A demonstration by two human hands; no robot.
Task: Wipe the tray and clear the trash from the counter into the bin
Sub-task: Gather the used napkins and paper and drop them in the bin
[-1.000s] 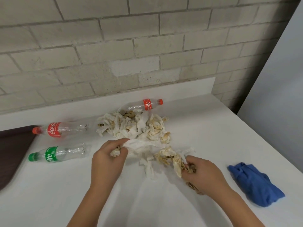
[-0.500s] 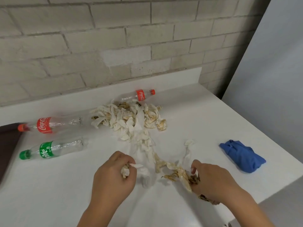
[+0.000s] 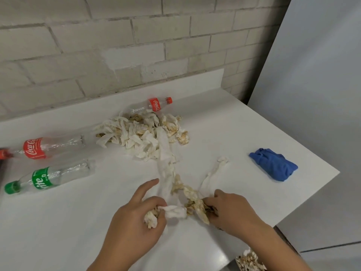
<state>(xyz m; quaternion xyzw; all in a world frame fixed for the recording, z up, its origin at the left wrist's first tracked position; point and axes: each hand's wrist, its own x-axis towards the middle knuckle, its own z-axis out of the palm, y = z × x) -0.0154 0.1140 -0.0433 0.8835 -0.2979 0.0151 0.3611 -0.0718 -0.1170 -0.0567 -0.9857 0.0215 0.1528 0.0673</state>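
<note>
A pile of stained white tissue scraps (image 3: 144, 132) lies on the white counter (image 3: 58, 222) near the back wall. A trail of tissues (image 3: 166, 173) runs from it toward the front edge. My left hand (image 3: 134, 222) grips a wad of crumpled tissue (image 3: 172, 212), with the index finger stretched out. My right hand (image 3: 232, 212) grips a clump of stained tissue (image 3: 197, 204) right beside it. Below the counter's front edge, discarded tissues (image 3: 250, 261) show in what looks like the bin. The tray is out of view apart from a dark sliver at the left edge.
Three empty plastic bottles lie on the counter: a Coca-Cola bottle (image 3: 46, 147) and a green-capped Sprite bottle (image 3: 48, 177) at the left, a small Coca-Cola bottle (image 3: 152, 105) behind the pile. A crumpled blue cloth (image 3: 273, 166) sits near the right edge.
Both hands have dragged their tissues from the pile toward the front edge of the counter and closer together. The view has shifted right, so the dark tray has slid out of the frame.
</note>
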